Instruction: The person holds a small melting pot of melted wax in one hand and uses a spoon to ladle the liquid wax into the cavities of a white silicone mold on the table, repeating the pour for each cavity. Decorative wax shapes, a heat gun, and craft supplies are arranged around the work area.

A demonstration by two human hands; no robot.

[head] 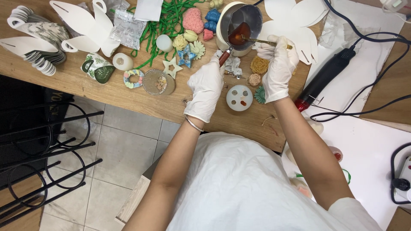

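Both my hands wear white gloves. My left hand (206,87) grips the reddish handle (224,57) of a small metal pouring pot (239,26) that stands on the wooden table (102,92). Brown-orange liquid (238,35) fills the pot's bottom. My right hand (279,64) holds a thin brass-coloured stick (262,41) whose tip dips into the liquid. Between my hands lie a beige flower-shaped piece (259,65), a smaller pinkish one (254,79), a teal flower (260,95) and a round white mould with holes (239,98).
Coloured shaped pieces, star moulds (186,56) and green strands (168,22) lie left of the pot. White card cut-outs (85,25) sit at far left and behind the pot. A black and red heat tool (323,81) with cables lies right. Black metal racks (47,149) stand on the floor.
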